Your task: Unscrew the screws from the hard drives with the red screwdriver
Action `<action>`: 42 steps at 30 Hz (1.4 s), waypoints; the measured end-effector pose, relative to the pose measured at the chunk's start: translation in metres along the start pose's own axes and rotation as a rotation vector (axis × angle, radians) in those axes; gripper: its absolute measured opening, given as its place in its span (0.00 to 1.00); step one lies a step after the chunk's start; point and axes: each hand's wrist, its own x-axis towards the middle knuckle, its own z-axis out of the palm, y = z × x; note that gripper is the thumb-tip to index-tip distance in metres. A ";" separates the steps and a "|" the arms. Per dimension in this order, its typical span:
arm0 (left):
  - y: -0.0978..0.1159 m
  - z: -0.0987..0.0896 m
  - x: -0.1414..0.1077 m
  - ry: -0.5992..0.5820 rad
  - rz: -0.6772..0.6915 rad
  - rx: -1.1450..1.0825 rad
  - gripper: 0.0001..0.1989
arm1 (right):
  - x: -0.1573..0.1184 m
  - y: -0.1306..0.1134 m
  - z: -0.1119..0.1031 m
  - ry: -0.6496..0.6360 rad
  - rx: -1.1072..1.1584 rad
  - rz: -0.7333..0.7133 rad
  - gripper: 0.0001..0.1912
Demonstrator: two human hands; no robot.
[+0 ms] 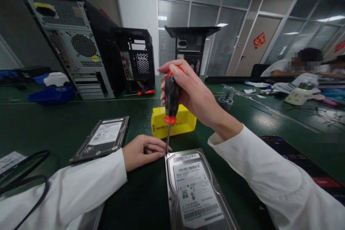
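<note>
My right hand (185, 90) is wrapped round the black and red handle of a screwdriver (172, 95), held nearly upright. Its shaft points down to the far left corner of a silver hard drive (198, 190), which lies label up. My left hand (144, 151) rests on the table with thumb and fingertips against that same corner, close around the screwdriver's tip. Whatever sits under the tip is too small to make out. Just beyond the drive stands a yellow plastic bin (185, 124), partly hidden by the right hand.
Another hard drive (104, 138) lies left of my left hand. Computer cases (88, 46) stand along the back, with a second screwdriver (145, 92) before them. A blue bin (51, 94) sits at left, a phone (302, 161) at right. A person (293, 64) sits far right.
</note>
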 end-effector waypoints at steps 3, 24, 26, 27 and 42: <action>-0.001 0.000 0.000 0.002 -0.011 -0.005 0.13 | 0.000 0.002 -0.002 0.004 0.042 -0.032 0.06; -0.003 0.001 0.000 0.010 -0.012 -0.042 0.13 | -0.002 0.008 0.010 0.119 0.034 -0.092 0.09; -0.004 0.001 0.000 0.009 -0.004 -0.041 0.13 | -0.002 0.007 0.012 0.096 0.083 -0.082 0.09; -0.004 0.001 0.000 0.008 -0.002 -0.039 0.13 | -0.002 0.007 0.012 0.076 0.106 -0.073 0.11; 0.002 0.001 -0.002 -0.001 -0.002 0.006 0.15 | -0.001 0.009 0.012 0.095 0.140 -0.078 0.10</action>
